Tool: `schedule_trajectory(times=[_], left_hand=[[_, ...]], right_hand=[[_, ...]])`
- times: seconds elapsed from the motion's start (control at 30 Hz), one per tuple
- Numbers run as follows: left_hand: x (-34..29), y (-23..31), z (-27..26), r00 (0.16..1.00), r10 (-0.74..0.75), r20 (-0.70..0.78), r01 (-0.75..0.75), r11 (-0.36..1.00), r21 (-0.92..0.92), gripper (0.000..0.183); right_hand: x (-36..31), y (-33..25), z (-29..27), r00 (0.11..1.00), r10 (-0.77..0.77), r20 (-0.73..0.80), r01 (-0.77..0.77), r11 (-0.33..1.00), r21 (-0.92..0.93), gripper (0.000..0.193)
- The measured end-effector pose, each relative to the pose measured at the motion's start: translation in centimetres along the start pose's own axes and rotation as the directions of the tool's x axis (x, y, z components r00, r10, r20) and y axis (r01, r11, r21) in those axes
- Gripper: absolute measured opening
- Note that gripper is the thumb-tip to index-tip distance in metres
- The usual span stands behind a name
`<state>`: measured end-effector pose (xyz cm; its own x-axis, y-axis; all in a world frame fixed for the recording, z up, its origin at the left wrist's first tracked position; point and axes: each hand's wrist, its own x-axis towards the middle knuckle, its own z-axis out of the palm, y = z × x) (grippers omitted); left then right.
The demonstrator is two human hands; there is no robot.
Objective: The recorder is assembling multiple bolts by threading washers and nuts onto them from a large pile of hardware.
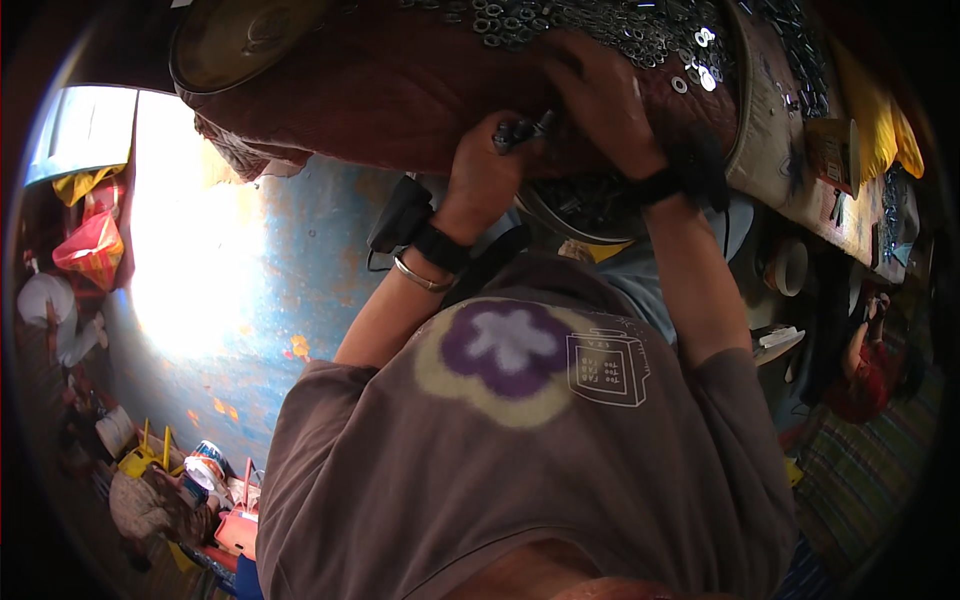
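My left hand (485, 175) is closed around several short dark metal pieces that look like bolts (518, 132); their ends stick out between thumb and fingers. My right hand (608, 105) reaches over the dark red covered work surface (400, 105), at the near edge of a heap of metal washers (620, 28). Its fingers are bent and somewhat apart, the tips dim against the cloth, with nothing visible in them. Below my hands, a round bowl (545, 222) holds dark metal pieces (590, 200), partly hidden by my right wrist.
A round metal tin (235, 45) stands at the far left of the surface. More dark pieces (800, 60) lie at far right, near a small box (833, 155) and yellow cloth (868, 120). A worn blue wall (290, 260) rises at left. Other people (865, 370) sit at the right and lower left.
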<state>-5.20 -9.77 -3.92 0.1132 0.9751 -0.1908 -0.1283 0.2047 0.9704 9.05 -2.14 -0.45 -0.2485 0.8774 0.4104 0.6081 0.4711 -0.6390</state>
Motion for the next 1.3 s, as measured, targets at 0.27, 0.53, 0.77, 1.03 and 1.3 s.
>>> schedule_trajectory(times=[0.27,0.53,0.77,1.03,1.3], left_hand=[[0.1,0.3,-0.8,0.999,-0.036,-0.028,0.037,0.999,0.028,0.022],[0.4,0.6,-0.7,0.999,-0.047,-0.025,0.049,0.994,0.095,0.02],[0.0,1.1,-0.4,0.998,-0.042,-0.054,0.047,0.994,0.102,0.019],[-0.4,1.2,-0.4,0.999,0.03,-0.016,-0.027,0.984,0.177,0.021],[-0.2,-0.7,0.7,0.992,0.109,0.061,-0.119,0.971,0.205,0.016]], right_hand=[[0.9,0.3,1.5,0.993,-0.059,0.106,0.08,0.976,-0.201,0.017],[-0.4,1.9,-0.3,0.997,-0.032,0.075,0.044,0.986,-0.16,0.017],[-0.8,0.7,-0.4,0.992,-0.028,0.127,0.064,0.956,-0.285,0.022],[-2.7,-0.1,-3.3,0.973,0.131,0.192,-0.156,0.98,0.122,0.024],[-5.3,-1.6,-4.4,0.896,0.285,0.341,-0.409,0.827,0.385,0.018]])
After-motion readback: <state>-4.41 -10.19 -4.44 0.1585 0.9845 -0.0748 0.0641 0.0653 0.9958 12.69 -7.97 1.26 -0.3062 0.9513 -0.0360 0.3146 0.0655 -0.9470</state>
